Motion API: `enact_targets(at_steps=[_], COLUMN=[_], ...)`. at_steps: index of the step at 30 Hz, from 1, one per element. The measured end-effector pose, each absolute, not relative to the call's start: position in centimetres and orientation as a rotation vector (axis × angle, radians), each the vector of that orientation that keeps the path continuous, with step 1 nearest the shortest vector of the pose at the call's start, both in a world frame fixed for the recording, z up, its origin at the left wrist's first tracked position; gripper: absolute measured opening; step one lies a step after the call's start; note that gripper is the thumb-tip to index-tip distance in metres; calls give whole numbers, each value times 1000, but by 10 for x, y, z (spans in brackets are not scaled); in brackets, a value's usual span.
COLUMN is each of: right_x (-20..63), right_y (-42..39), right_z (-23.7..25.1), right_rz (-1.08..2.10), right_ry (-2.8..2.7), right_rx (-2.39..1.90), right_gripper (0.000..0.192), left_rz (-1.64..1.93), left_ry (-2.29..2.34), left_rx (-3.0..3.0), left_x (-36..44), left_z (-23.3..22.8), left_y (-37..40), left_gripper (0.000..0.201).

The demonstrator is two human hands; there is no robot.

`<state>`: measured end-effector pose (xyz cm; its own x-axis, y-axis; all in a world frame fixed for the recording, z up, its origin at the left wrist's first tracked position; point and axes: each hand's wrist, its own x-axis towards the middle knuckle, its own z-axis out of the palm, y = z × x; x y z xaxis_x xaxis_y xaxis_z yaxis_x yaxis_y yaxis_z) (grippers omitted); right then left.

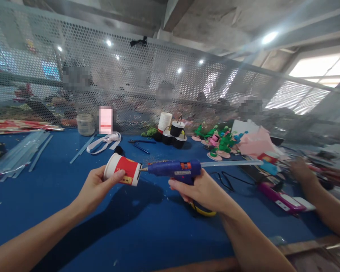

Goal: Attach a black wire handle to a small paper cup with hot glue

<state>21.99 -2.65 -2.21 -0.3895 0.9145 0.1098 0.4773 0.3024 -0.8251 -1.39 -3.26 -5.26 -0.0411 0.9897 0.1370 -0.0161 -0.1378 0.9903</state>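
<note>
A matt red-and-white paper cup (pixel 122 169) meets a glossy blue plastic glue gun (pixel 174 169) with a translucent stick, above a smooth blue tabletop (pixel 59 181); at twelve o'clock stands perforated metal mesh (pixel 130 75).

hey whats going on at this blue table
A person holds a red and white paper cup sideways in the left hand and a blue hot glue gun in the right hand, its nozzle at the cup's end. A clear glue stick juts from the gun's back. Another person's arm rests on the blue table.
</note>
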Motion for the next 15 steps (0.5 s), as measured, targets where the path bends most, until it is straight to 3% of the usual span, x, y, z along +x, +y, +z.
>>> enact_targets(at_steps=[15], right_x=[221], right_y=[-20], right_z=[-25], right_rz=[907], right_ry=[-1972], right_rx=[-1210], right_gripper=[22], left_rz=[1375], left_ry=[1101], left_rx=[1204], left_x=[-14], left_z=[-55], left_y=[-31], left_gripper=[20])
